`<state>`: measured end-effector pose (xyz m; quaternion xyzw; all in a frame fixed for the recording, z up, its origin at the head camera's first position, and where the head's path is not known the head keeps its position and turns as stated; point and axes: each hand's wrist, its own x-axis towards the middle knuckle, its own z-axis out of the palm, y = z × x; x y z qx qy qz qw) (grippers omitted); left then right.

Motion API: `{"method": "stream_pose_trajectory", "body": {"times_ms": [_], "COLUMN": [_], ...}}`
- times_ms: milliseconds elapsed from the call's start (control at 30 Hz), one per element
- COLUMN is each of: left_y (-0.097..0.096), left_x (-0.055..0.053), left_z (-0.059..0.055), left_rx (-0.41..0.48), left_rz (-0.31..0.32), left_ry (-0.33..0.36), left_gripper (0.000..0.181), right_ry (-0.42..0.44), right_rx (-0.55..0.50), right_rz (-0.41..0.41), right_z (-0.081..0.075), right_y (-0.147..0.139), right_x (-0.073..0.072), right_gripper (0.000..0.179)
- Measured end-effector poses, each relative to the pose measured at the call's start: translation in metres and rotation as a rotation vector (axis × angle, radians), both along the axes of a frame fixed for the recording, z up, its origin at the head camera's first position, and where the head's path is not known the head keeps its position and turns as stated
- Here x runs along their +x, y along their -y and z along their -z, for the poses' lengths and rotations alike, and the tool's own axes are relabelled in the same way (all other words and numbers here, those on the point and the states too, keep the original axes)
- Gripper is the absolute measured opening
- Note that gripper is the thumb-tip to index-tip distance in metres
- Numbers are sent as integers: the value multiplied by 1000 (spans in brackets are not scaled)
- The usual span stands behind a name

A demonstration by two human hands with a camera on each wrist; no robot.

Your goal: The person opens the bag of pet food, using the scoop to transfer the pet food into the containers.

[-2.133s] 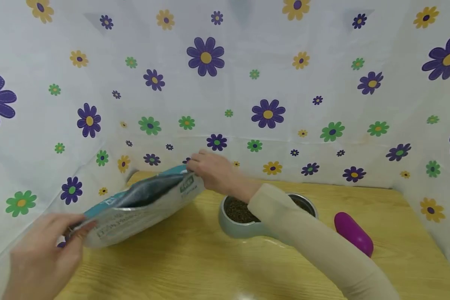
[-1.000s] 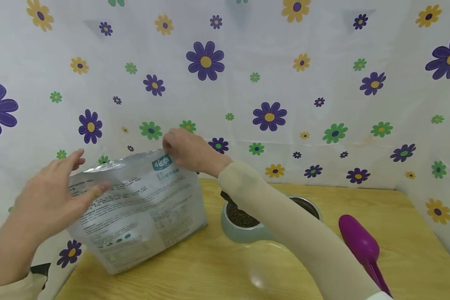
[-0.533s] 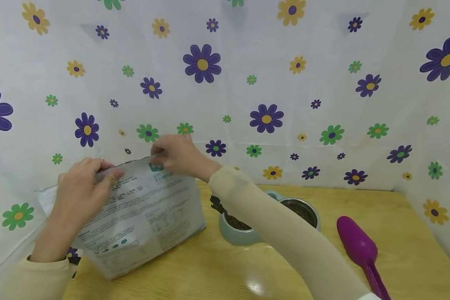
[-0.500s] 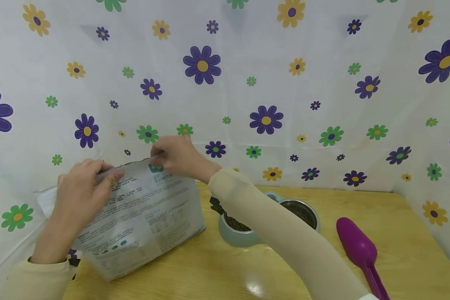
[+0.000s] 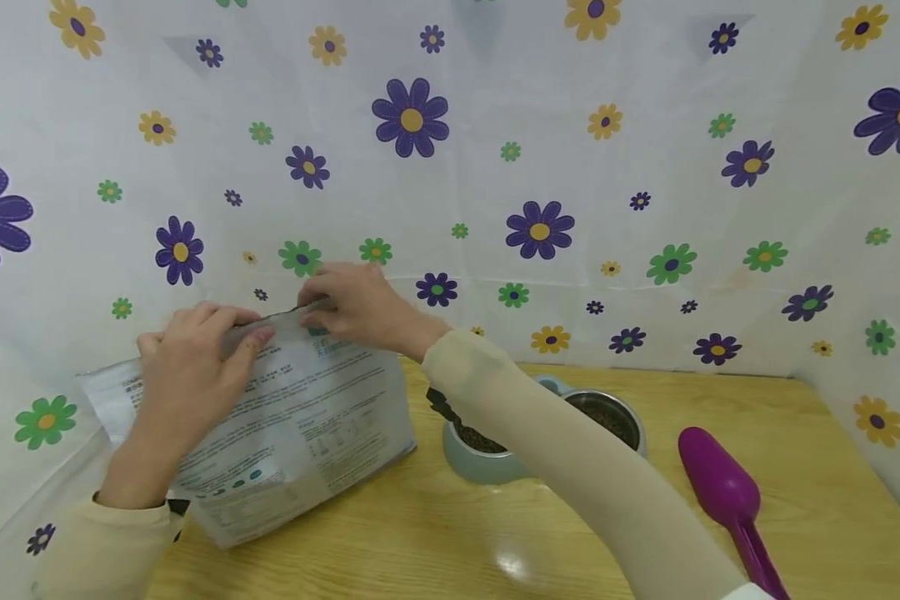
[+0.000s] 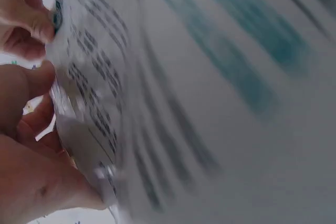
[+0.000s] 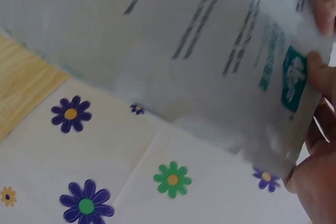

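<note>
A silvery-white pet food bag (image 5: 292, 433) with printed text and a teal logo stands on the left of the table, leaning slightly. My left hand (image 5: 195, 375) pinches its top edge near the middle, thumb on the printed face and fingers behind. Close to its right, my right hand (image 5: 367, 308) pinches the same top edge by the logo. In the left wrist view the bag's printed face (image 6: 210, 129) fills most of the picture, with fingers along its edge. The right wrist view shows the teal logo (image 7: 294, 77) beside my right thumb. The bag's mouth edges lie together.
A pale blue double bowl (image 5: 487, 469) with brown kibble in both metal dishes stands behind my right forearm, partly hidden. A magenta scoop (image 5: 722, 487) lies on the wooden table (image 5: 435, 533) at right. A flowered white cloth (image 5: 465, 183) hangs behind.
The bag has gone from gaping and tilted back to upright with its mouth pressed together. My left hand let go of the corner and moved right along the top edge, closer to my right hand.
</note>
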<state>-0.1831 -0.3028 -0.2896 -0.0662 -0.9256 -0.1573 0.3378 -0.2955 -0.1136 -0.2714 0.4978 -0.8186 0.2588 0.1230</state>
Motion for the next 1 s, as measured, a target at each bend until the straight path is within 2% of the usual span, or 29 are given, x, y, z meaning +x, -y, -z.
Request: {"method": "stream_pose_trajectory", "body": {"times_ms": [133,367,600,767,1000], "left_y": [-11,-22,-26,-25,-23], "left_x": [-7,-15,-18,-17,-16], "left_z": [-1,0,0,0,-2], "left_rx": [-16,-45,-29,2,-18], "left_rz": [-5,-31,-58,-79,-73], "left_ry": [-44,-41,70,89,149], "left_gripper": [14,8,25,19,23], "right_ry": [5,20,46,70,14], "right_rx": [-10,11,39,103,184], "right_rz": [-57,-50,-62,-45,17], "right_z": [-2,1,-3,-10,-10], "right_y": [2,0,-7,-11,-9], "right_x": [3,-2,-6,-6,0], "right_gripper": [12,12,15,13,12]}}
